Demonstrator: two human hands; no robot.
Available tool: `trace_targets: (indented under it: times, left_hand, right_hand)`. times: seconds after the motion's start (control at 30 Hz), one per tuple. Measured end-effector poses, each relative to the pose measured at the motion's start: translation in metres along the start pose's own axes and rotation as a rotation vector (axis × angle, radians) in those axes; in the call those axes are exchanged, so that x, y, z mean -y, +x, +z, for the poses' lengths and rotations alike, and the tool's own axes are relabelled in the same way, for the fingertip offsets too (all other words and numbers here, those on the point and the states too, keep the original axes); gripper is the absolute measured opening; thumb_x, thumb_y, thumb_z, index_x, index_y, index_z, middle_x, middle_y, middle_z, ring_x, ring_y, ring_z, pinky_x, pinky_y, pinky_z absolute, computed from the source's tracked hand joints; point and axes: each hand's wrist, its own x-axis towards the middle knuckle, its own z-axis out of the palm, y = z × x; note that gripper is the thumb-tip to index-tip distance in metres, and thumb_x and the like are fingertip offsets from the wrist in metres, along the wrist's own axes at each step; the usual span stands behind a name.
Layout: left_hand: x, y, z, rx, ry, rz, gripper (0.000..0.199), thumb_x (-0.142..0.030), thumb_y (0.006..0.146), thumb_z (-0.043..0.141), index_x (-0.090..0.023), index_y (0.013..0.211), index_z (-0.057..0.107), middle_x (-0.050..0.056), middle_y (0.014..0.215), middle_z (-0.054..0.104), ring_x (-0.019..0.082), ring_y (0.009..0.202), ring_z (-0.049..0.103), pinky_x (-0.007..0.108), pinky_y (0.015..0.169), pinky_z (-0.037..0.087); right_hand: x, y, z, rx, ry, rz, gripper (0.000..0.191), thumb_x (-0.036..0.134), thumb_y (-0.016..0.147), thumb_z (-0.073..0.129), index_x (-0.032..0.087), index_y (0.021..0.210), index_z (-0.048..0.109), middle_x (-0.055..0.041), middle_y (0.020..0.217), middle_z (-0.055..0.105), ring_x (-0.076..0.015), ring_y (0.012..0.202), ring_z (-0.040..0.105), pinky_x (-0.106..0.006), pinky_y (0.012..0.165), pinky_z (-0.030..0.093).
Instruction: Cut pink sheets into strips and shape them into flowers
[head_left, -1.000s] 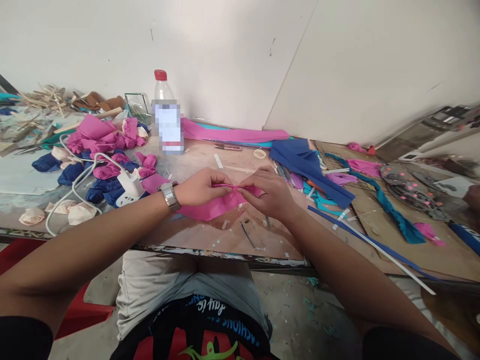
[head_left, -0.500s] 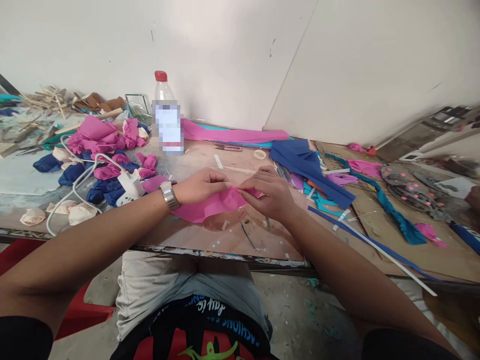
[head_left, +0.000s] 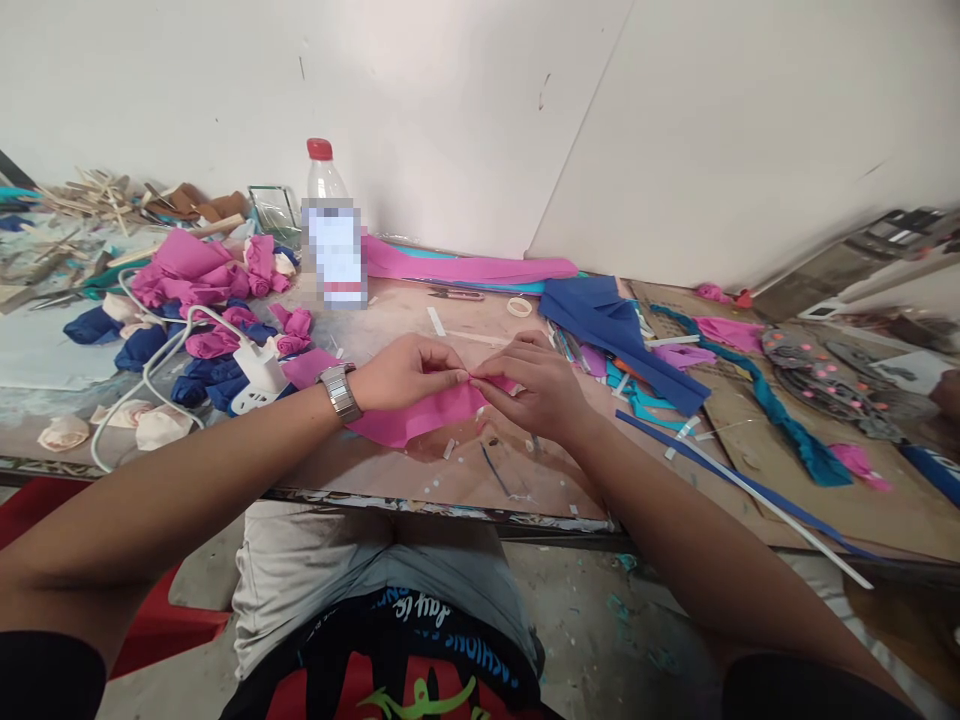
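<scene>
Head cam: L hand (head_left: 412, 373) & R hand (head_left: 531, 385) meet, grips pinching pink fabric strip (head_left: 420, 418).

Soft indoor brightness; blurred, stretched edges

both hands (head_left: 480, 385) pinching pink strip (head_left: 424, 415), blurred phone (head_left: 336, 255) by bottle (head_left: 324, 180)
</scene>
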Motion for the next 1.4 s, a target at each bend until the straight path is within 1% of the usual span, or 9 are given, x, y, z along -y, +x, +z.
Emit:
trace_targets:
  times: [0.1,0.37,0.53,0.8,0.9,1.03,1.13,1.23,1.4]
  left_hand:
    - [0.0002,-0.0003,0.0005,-0.024,0.02,0.018,0.032,-0.041,0.093,0.061,-0.011,0.087,0.074,0.004,0.081,0.071,0.013,0.073,0.059,0.026,0.071,0.046]
    - [-0.0006,-0.0002,-0.0005,0.009,-0.083,-0.047,0.035,-0.044,0.09,0.064,-0.011,0.09,0.074,0.005,0.084,0.073,0.014,0.074,0.06,0.027,0.072,0.048]
    - [-0.0004,-0.0002,0.0011,-0.011,-0.056,-0.016,0.034,-0.043,0.091,0.063,-0.012,0.088,0.073,0.004,0.08,0.071,0.013,0.072,0.059,0.026,0.069,0.046]
    - [-0.0032,-0.005,0.0052,-0.116,0.185,0.105,0.025,-0.035,0.093,0.059,-0.015,0.089,0.074,0.004,0.084,0.074,0.014,0.075,0.063,0.026,0.071,0.046]
    - [-0.0062,-0.0073,0.0055,-0.146,0.334,0.153,0.023,-0.033,0.094,0.058,-0.016,0.091,0.075,0.003,0.083,0.075,0.014,0.073,0.064,0.026,0.069,0.044]
    - [-0.0072,-0.0088,0.005,-0.174,0.568,0.256,0.021,-0.031,0.095,0.057,-0.018,0.093,0.074,0.002,0.081,0.075,0.014,0.071,0.064,0.027,0.068,0.042]
    - [-0.0055,-0.0085,0.0044,-0.181,0.687,0.315,0.024,-0.032,0.097,0.054,-0.019,0.092,0.073,0.003,0.079,0.074,0.016,0.072,0.065,0.028,0.067,0.041]
    - [-0.0041,-0.0078,0.0041,-0.164,0.75,0.344,0.027,-0.034,0.099,0.05,-0.019,0.093,0.071,0.004,0.081,0.075,0.017,0.074,0.066,0.029,0.07,0.043]
    - [-0.004,-0.0072,0.005,-0.148,0.775,0.351,0.029,-0.033,0.101,0.047,-0.019,0.096,0.071,0.005,0.087,0.077,0.017,0.077,0.068,0.031,0.076,0.045]
  right_hand:
    - [-0.0002,0.0,-0.0002,0.001,-0.011,0.001,0.004,0.024,0.093,0.067,0.023,0.091,0.069,0.0004,0.082,0.078,-0.0152,0.071,0.068,-0.038,0.085,0.043]
    - [0.0013,0.0011,-0.0026,0.02,-0.022,0.009,0.008,0.023,0.094,0.065,0.025,0.088,0.069,0.0,0.085,0.079,-0.0168,0.075,0.07,-0.041,0.088,0.041]
    - [0.0031,0.0013,-0.002,0.046,-0.033,0.041,0.008,0.025,0.095,0.064,0.025,0.09,0.07,-0.0003,0.087,0.08,-0.0171,0.075,0.069,-0.041,0.089,0.041]
    - [0.0063,0.0021,0.0,0.014,-0.018,0.067,0.009,0.024,0.093,0.062,0.023,0.086,0.067,-0.0007,0.081,0.077,-0.0174,0.073,0.068,-0.04,0.089,0.041]
    - [0.0062,0.002,0.0001,0.019,0.006,0.102,0.007,0.024,0.092,0.063,0.022,0.086,0.066,-0.001,0.08,0.076,-0.0178,0.073,0.068,-0.04,0.088,0.041]
    - [0.0059,0.0011,0.0001,0.046,0.047,0.17,0.005,0.024,0.091,0.064,0.023,0.086,0.066,-0.0015,0.083,0.077,-0.0189,0.076,0.068,-0.04,0.089,0.042]
    - [0.0057,0.0008,0.0,0.046,0.07,0.182,0.004,0.024,0.09,0.065,0.023,0.086,0.067,-0.0011,0.083,0.077,-0.0192,0.076,0.068,-0.04,0.089,0.043]
    - [0.0056,0.0012,-0.0002,0.054,0.087,0.184,0.003,0.022,0.089,0.065,0.023,0.087,0.067,-0.0005,0.083,0.076,-0.0188,0.076,0.068,-0.039,0.089,0.043]
    - [0.0068,0.0025,-0.001,0.078,0.107,0.209,0.005,0.021,0.089,0.061,0.022,0.085,0.064,-0.0014,0.084,0.075,-0.0192,0.077,0.066,-0.04,0.089,0.043]
